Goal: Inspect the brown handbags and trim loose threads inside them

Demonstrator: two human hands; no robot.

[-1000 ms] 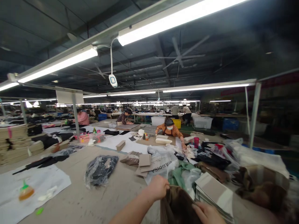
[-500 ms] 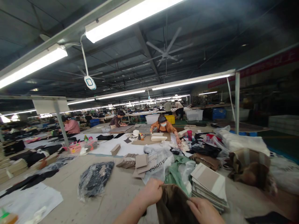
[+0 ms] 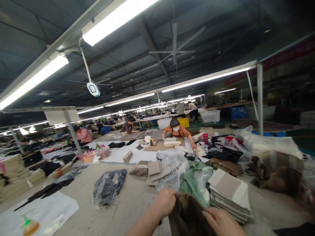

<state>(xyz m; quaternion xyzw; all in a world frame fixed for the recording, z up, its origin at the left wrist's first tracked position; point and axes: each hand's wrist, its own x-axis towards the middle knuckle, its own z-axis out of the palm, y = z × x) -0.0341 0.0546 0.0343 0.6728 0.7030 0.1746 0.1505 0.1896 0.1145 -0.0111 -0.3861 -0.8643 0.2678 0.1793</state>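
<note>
Brown Fabric Piece Held in Both Hands at the Desk

Head view. The left fingers [image 3: 171, 196] are clenched on the upper edge of a dark brown fabric piece [image 3: 187, 214]; the right fingers [image 3: 209, 214] pinch its right side. The piece spans the space between them; its lower part runs out of frame.

Work surface: the desk [image 3: 137, 193] is grey-tan and marked. Left of the fingers lies a dark bundle in clear plastic [image 3: 109, 186]; farther left, a white sheet [image 3: 61, 203] carries a green-topped bottle [image 3: 30, 226]. Just beyond the fingers lie green material [image 3: 192, 185] and a printed plastic bag [image 3: 172, 170]. Right of the fingers stands a leaning stack of panels [image 3: 230, 190], with a brown bundle [image 3: 278, 177] farther right.

Room: beyond the fingers, a co-worker in orange [image 3: 167, 132] leans over a work surface. Overhead are tube lamps [image 3: 118, 19] and a ceiling fan [image 3: 174, 51] beneath a dark roof.
</note>
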